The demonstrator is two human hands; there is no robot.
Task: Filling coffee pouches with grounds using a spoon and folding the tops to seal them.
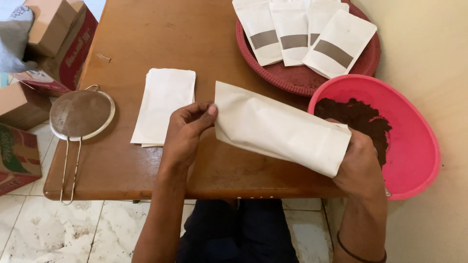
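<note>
Both hands, left hand [187,134] and right hand [358,163], closed around a creased white paper pouch [280,127].

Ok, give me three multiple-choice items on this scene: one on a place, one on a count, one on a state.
1. Where is the metal sieve?
A. at the table's left edge
B. in the pink bowl
C. on the red tray

2. How many windowed pouches lie on the red tray?
A. two
B. four
C. six

3. How is the white paper bag held?
A. by both hands
B. by one hand
C. by neither

Answers:
1 A, it lies by the left edge of the table.
2 B, four lie side by side.
3 A, the left hand and right hand each grip an end.
</note>
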